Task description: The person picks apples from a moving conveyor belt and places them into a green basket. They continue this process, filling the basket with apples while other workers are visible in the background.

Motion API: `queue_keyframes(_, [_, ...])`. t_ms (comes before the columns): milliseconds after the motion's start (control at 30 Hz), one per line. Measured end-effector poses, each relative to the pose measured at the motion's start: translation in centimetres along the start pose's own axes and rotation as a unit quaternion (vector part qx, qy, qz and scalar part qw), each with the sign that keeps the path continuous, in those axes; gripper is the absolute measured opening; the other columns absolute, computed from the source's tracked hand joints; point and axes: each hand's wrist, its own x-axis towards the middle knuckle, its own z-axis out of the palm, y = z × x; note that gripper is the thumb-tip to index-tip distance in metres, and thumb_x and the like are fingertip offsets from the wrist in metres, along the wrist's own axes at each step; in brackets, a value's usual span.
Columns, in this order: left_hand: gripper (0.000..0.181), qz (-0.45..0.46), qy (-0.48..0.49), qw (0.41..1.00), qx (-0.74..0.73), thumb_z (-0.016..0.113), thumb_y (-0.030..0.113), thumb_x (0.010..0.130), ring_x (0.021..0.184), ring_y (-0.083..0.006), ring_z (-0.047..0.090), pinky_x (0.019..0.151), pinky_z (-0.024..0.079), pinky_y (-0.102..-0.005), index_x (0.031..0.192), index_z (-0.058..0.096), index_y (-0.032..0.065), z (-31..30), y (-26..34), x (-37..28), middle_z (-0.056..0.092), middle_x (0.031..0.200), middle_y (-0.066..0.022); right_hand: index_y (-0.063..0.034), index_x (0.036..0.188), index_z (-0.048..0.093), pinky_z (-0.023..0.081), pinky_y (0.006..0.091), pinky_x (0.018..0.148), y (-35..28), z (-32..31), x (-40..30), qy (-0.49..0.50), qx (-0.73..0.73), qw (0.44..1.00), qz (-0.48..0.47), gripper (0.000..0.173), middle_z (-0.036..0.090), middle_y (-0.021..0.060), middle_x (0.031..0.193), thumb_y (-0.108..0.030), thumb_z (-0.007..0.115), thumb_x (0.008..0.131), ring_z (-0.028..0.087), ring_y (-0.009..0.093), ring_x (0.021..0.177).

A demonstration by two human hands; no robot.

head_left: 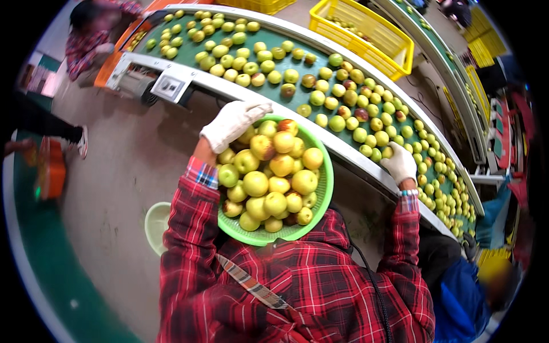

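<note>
My left hand (236, 122), in a white glove, rests on the upper left rim of a green plastic basket (327, 171). Yellow-green round fruits (256, 183), some with red-brown patches, fill the basket, which sits against my body beside the conveyor's near rail. Over the green conveyor belt (274, 93) reaches my right hand (399, 162), gloved too, its fingertips at a small yellow-green fruit (387, 152). Whether the fingers have closed on that fruit cannot be made out. Many similar fruits lie spread along the belt, packed closer towards the right.
A yellow crate (360, 40) with fruits stands beyond the belt's white far rail. A pale green basin (158, 227) is on the floor at left. A co-worker in blue (459, 300) is close at my right; another person (92, 43) is at the conveyor's upper left end.
</note>
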Motion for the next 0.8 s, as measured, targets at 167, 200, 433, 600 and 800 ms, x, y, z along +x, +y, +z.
queue_keyframes(167, [0.056,-0.072,-0.031,0.989,-0.125,0.05,0.045,0.106,0.118,-0.0192,0.063,0.106,0.046,-0.0333,0.123,0.069,-0.0047,0.0,2.9,0.1,0.072,0.122,-0.0114,-0.004,0.125,0.067,0.058,0.0332,0.087,-3.0,-4.2,-2.9,0.048,0.324,0.942,-0.067,0.058,0.074,0.0164,0.107,-0.013,0.086,0.071,0.072,0.021,0.094])
queue_keyframes(200, [0.06,-0.109,-0.024,0.975,-0.19,0.049,0.048,0.106,0.118,-0.0202,0.063,0.107,0.046,-0.034,0.123,0.069,-0.0058,0.1,3.9,-0.1,0.071,0.123,-0.0125,-0.0035,0.125,0.067,0.058,0.0329,0.087,-5.4,-5.8,-3.7,0.026,0.378,0.921,-0.084,0.058,0.073,0.0158,0.107,-0.012,0.086,0.071,0.072,0.02,0.093])
queue_keyframes(433, [0.081,-0.151,0.008,0.914,-0.375,0.047,0.062,0.102,0.123,-0.0278,0.061,0.111,0.045,-0.0375,0.127,0.061,-0.0135,1.2,7.1,-0.8,0.066,0.129,-0.0227,-0.0137,0.125,0.065,0.055,0.0372,0.093,-17.5,-10.5,-8.6,-0.075,0.368,0.838,-0.397,0.06,0.069,0.011,0.116,-0.011,0.085,0.068,0.069,0.027,0.104])
queue_keyframes(600, [0.08,-0.128,-0.015,0.932,-0.338,0.046,0.062,0.103,0.123,-0.0271,0.062,0.111,0.045,-0.0371,0.128,0.062,-0.0123,2.3,7.5,-0.5,0.066,0.13,-0.0225,-0.012,0.119,0.062,0.053,0.0414,0.087,-18.4,-10.0,-9.5,-0.084,0.248,0.831,-0.49,0.044,0.065,0.0098,0.109,-0.014,0.074,0.077,0.064,0.033,0.105])
queue_keyframes(800, [0.075,-0.163,-0.021,0.894,-0.418,0.042,0.059,0.106,0.12,-0.0232,0.062,0.112,0.043,-0.0364,0.128,0.063,-0.0088,3.7,9.7,-1.0,0.067,0.128,-0.0175,-0.0084,0.112,0.068,0.053,0.0379,0.087,-18.6,-12.7,-9.1,-0.057,0.359,0.812,-0.457,0.034,0.067,0.0119,0.108,-0.014,0.076,0.08,0.066,0.03,0.101])
